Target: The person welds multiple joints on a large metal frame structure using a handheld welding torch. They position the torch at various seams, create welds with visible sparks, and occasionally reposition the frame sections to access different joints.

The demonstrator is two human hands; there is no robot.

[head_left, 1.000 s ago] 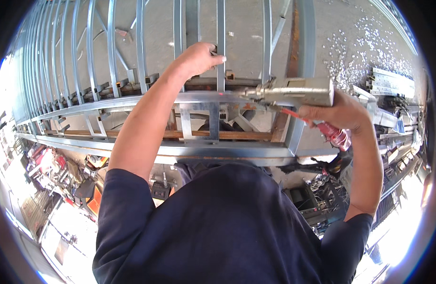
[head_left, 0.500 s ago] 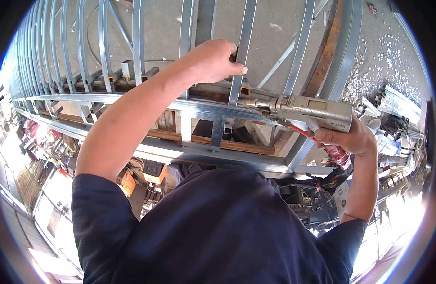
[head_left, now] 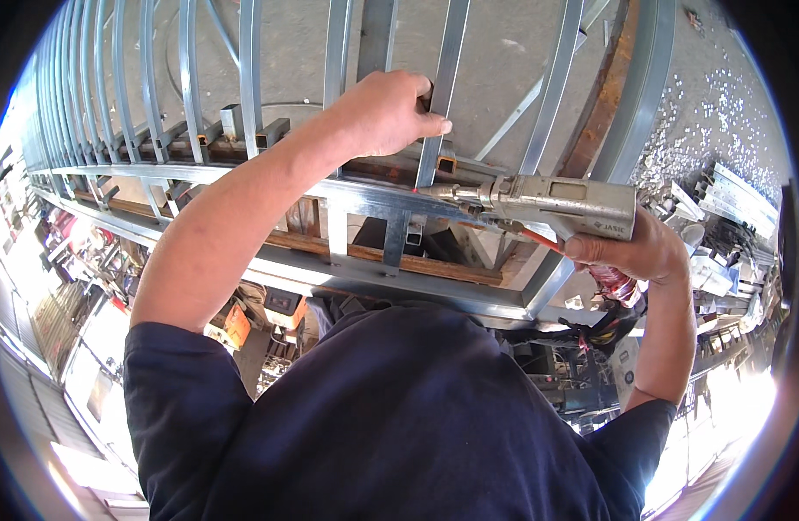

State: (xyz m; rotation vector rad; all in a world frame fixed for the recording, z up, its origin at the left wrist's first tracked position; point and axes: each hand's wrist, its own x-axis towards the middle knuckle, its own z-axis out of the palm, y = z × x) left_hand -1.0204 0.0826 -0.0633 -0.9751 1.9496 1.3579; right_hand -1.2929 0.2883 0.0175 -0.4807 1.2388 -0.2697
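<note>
My left hand [head_left: 391, 113] is closed around an upright square steel bar [head_left: 451, 61], a little above the bar's lower end. In my right hand [head_left: 647, 252] is a grey metal handheld laser welding gun [head_left: 555, 201], its handle wrapped in red and an orange-red line running beneath the body. The gun's narrow nozzle points left and comes up to the joint where the bar meets a long steel rail [head_left: 512, 211]. A small red dot glows by the tip. Whether the nozzle touches the metal, I cannot tell.
More parallel bars [head_left: 191, 78] run leftward along the frame. A rusty beam [head_left: 609, 87] lies at the right, beside a wide steel edge tube [head_left: 647, 87]. Scattered metal bits [head_left: 707, 113] and stacked steel profiles [head_left: 742, 195] are at the far right. An orange box [head_left: 282, 313] stands below the frame.
The welding gun has shifted slightly left with my right hand, and its nozzle is nearer the foot of the bar. My left hand keeps its grip on the bar.
</note>
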